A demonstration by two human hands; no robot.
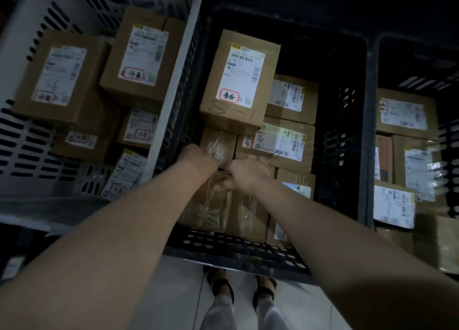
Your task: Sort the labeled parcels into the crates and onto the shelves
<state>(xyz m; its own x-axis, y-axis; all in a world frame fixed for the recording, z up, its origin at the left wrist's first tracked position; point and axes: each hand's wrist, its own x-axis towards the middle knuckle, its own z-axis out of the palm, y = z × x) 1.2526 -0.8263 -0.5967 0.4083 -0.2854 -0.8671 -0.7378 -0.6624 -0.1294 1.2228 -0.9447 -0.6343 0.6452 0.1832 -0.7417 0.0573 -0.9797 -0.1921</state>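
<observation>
Both my hands reach down into the middle black crate (347,141), which is packed with taped cardboard parcels. My left hand (198,157) is bent at the wrist, fingers hidden down in the gap behind a taped parcel (211,205). My right hand (244,174) curls over the top edge of the neighbouring taped parcel (248,215), thumb pointing left. A taller upright parcel (239,81) with a white label and a red-ringed mark stands just beyond my hands. What my left fingers hold is hidden.
A white slotted crate (171,101) on the left holds several labelled boxes. Another black crate (449,141) on the right holds more parcels. Pale floor tiles (173,292) and my feet in dark sandals show below the crate's front rim.
</observation>
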